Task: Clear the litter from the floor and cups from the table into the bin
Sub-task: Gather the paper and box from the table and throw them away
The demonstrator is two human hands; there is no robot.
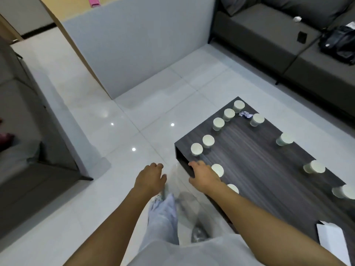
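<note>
a dark grey sofa (272,33) fills the top right corner, with a black bag (339,44) on its seat, a small black object (302,37) beside the bag and a small white thing (297,19) further back. a pale partition wall (138,47) stands upright at the centre top — a pink item (94,1) sits on its upper edge. another grey seat (25,120) runs down the left side. a white box (333,240) lies at the wood-grain table's (269,160) near edge, bottom right.
</note>
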